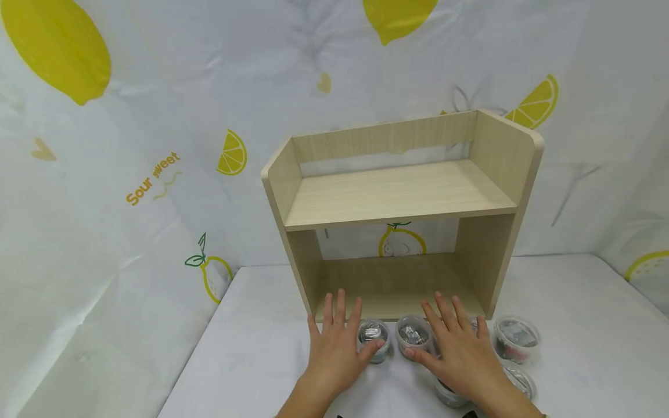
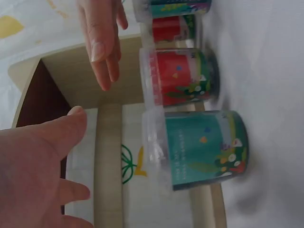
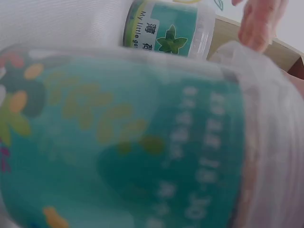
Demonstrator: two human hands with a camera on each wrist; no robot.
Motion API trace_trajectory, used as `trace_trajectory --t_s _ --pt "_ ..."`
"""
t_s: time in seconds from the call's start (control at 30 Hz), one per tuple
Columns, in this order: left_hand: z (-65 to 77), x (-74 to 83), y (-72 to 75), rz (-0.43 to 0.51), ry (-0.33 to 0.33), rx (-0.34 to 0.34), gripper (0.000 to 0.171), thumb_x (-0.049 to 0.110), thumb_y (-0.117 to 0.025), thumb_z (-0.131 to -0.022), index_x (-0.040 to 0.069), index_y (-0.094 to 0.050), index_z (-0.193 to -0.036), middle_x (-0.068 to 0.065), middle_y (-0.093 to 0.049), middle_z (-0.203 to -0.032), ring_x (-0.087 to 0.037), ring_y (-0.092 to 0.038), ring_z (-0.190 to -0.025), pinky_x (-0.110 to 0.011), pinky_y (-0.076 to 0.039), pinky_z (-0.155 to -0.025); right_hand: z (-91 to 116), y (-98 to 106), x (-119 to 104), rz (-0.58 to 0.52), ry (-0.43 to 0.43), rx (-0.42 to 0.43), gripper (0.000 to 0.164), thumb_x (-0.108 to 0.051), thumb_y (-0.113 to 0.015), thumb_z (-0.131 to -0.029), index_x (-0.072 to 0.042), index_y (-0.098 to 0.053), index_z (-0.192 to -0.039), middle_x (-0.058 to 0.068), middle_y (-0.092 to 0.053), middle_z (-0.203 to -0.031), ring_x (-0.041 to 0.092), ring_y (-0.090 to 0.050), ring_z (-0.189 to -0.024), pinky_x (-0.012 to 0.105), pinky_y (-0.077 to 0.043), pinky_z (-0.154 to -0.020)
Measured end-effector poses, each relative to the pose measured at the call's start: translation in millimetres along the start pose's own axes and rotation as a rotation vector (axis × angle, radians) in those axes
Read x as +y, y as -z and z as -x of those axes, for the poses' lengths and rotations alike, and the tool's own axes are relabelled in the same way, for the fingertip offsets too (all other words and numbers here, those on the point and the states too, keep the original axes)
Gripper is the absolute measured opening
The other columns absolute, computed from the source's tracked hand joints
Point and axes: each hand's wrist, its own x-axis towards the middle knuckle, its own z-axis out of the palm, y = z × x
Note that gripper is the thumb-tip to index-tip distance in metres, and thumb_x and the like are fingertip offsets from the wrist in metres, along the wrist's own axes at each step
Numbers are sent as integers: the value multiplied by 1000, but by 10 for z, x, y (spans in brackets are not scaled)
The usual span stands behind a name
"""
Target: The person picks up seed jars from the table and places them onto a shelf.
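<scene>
My left hand (image 1: pixel 334 357) is spread flat with straight fingers, its thumb by a small lidded tub (image 1: pixel 372 332). In the left wrist view that hand (image 2: pixel 33 166) stands apart from a teal tub (image 2: pixel 204 149). My right hand (image 1: pixel 462 357) is also spread, over several similar tubs and partly hiding them; its thumb lies near another clear-lidded tub (image 1: pixel 412 332). I cannot tell whether the fingers touch any lid. Beside the teal one stands a red tub (image 2: pixel 178 78). Close to the right wrist camera is a large blurred teal tub (image 3: pixel 118 142); behind it, a tub with a leaf picture (image 3: pixel 166 26).
A pale wooden two-tier shelf (image 1: pixel 402 188) stands just beyond the hands. More tubs sit at the right, one beside the right hand (image 1: pixel 516 338) and one nearer its wrist (image 1: pixel 519 383). A white cloth (image 1: pixel 251 348) covers the table; lemon-printed sheeting (image 1: pixel 172 104) hangs behind.
</scene>
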Motion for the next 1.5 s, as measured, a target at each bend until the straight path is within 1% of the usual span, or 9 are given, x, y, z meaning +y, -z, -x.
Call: trace_trajectory --t_s 0.17,0.47,0.63,0.83,1.03,1.17,1.27,1.37,1.5 --pt "-58 -67 125 87 -40 110 75 60 -56 -92 19 -37 -152 -15 -25 -161 -38 -19 -149 -74 -22 -109 14 48 11 -25 1 14 97 -73 -56 -83 -13 -31 -155 20 -22 -161 46 -14 -147 79 -10 -107" --pt "-203 -380 301 211 -171 688 46 25 -75 -85 6 -63 -126 -15 -56 -137 -33 -55 -125 -50 -52 -97 173 205 143 -41 39 62 92 -65 -62 -85 -18 -28 -156 14 -21 -163 38 -12 -150 77 -13 -108" --pt "-270 -577 378 296 -126 848 44 12 -76 -83 2 -62 -123 -19 -56 -132 -34 -54 -123 -48 -56 -88 335 278 389 -93 90 87 92 -53 -70 -85 -19 -25 -157 17 -23 -162 37 -10 -151 67 1 -117" --pt "-392 -789 349 450 -24 888 48 7 -73 -84 -2 -56 -128 -20 -51 -134 -32 -51 -125 -47 -50 -96 599 287 752 -125 156 194 99 -36 -84 -76 -15 -28 -156 19 -34 -155 0 1 -148 5 9 -108" --pt "-531 -947 181 683 73 807 51 5 -73 -84 -2 -53 -131 -20 -52 -129 -30 -53 -117 -49 -57 -86 893 237 994 -246 -45 193 92 -28 -83 -78 -14 -33 -153 26 -40 -148 -29 -4 -125 -7 2 -93" --pt "-571 -986 110 885 190 696 45 8 -72 -87 1 -56 -129 -15 -57 -126 -24 -56 -115 -39 -58 -86 1002 212 1057 -263 -266 116 87 -44 -79 -81 -10 -38 -149 26 -45 -141 13 -29 -143 -6 -26 -86" --pt "-603 -991 88 999 249 637 37 7 -69 -89 2 -60 -124 -12 -61 -121 -21 -58 -113 -27 -57 -85 986 231 1088 -315 -375 21 91 -53 -75 -81 0 -40 -146 29 -46 -139 47 -48 -117 2 -43 -68" --pt "-626 -961 104 1051 277 622 31 4 -66 -91 -1 -61 -121 -15 -65 -115 -23 -61 -110 -21 -56 -83 934 240 1122 -402 -481 -121 100 -60 -69 -83 4 -30 -149 32 -39 -145 51 -44 -124 25 -57 -83" --pt "-603 -829 236 1054 293 628 28 0 -63 -91 -7 -61 -118 -21 -65 -111 -28 -63 -107 -18 -54 -82 899 219 1165 -502 -579 -259 103 -61 -66 -85 3 -20 -152 33 -31 -150 51 -41 -130 51 -53 -94"
